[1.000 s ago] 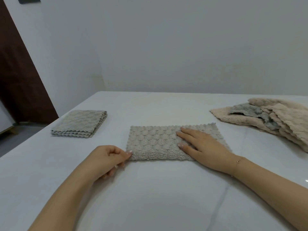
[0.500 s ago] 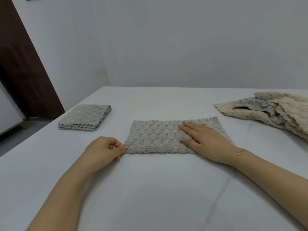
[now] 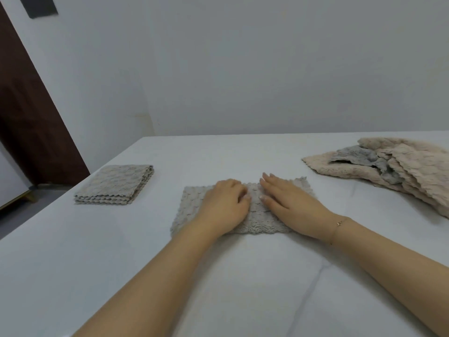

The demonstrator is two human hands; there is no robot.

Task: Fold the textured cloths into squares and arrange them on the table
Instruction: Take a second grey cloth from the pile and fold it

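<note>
A grey textured cloth (image 3: 255, 218) lies as a long folded rectangle on the white table (image 3: 243, 283), straight in front of me. My left hand (image 3: 222, 206) rests on its left-middle part with the fingers bent and the fingertips down on the fabric. My right hand (image 3: 289, 204) lies flat on its right half, fingers straight and pointing left. The two sets of fingertips nearly meet at the cloth's middle. The cloth's left end stays flat on the table.
A stack of folded grey cloths (image 3: 114, 184) sits near the table's left edge. At the far right lies a loose pile of beige and grey cloths (image 3: 401, 166). A dark brown door (image 3: 29, 117) stands beyond the left edge, and a white wall behind.
My left hand left the cloth's near-left corner and moved right onto its middle. My right hand stayed pressed on the right half. The view shifted slightly.
</note>
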